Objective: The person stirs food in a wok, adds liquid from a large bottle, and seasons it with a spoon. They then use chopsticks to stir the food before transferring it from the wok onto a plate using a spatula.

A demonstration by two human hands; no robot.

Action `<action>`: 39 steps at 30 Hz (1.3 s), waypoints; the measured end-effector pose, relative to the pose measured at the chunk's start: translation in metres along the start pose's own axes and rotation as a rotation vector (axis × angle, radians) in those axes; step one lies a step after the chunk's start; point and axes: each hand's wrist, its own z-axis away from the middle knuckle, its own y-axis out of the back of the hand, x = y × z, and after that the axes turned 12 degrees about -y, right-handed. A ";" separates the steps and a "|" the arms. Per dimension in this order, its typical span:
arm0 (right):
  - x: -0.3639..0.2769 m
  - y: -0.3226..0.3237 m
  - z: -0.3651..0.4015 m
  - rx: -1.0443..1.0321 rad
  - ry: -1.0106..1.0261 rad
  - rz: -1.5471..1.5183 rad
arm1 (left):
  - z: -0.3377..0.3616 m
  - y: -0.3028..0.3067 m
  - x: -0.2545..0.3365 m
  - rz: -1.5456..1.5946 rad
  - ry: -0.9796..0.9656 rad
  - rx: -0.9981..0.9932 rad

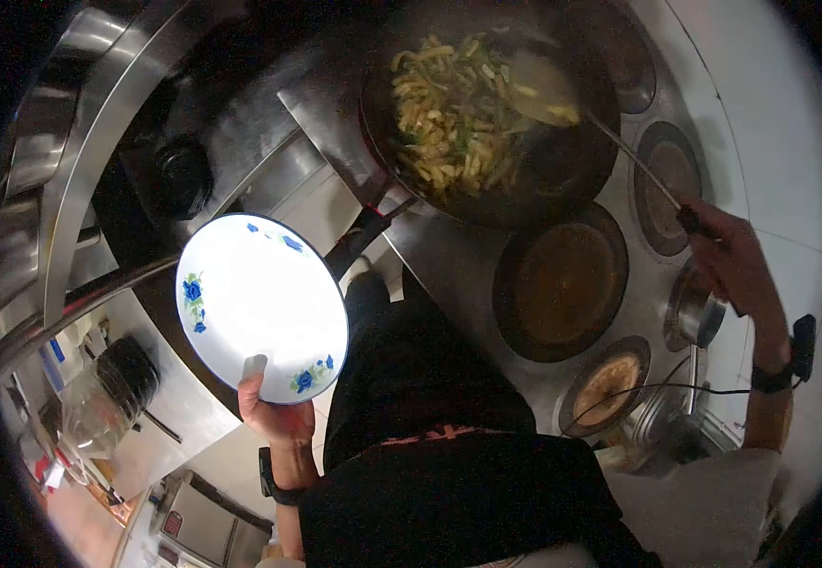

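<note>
My left hand [276, 417] grips the lower rim of a white plate [257, 293] with blue flowers, its thumb lying over the edge. The plate's face is bare and brightly lit. Off to the right, my right hand [725, 254] is wrapped round the handle of a spatula [545, 87]. The broad blade rests inside a dark wok [562, 175], beside a heap of fried strips with bits of green [458, 118]. A dark wok handle [359, 237] points back toward the plate.
Round burner plates [562, 284] line the steel stove top right of my body. A small metal pot [699, 312] stands below my right hand. Steel containers [37, 142] are at the upper left, and a clear plastic jar [98, 407] sits at the lower left. White tiles cover the right wall.
</note>
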 end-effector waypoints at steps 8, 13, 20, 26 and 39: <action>0.020 -0.047 -0.043 -0.447 -0.311 -0.586 | 0.002 -0.008 0.002 0.017 0.017 0.011; 0.023 -0.085 -0.091 -0.542 -0.104 -0.844 | 0.002 -0.010 0.002 0.002 -0.001 0.049; -0.007 -0.024 -0.056 -0.063 0.097 0.000 | 0.001 -0.006 0.001 -0.009 0.000 0.032; -0.052 0.019 -0.036 0.332 0.483 0.614 | 0.000 0.001 0.000 -0.009 0.015 0.020; -0.091 0.001 -0.065 0.377 0.390 0.832 | 0.002 -0.004 -0.001 0.036 0.021 0.033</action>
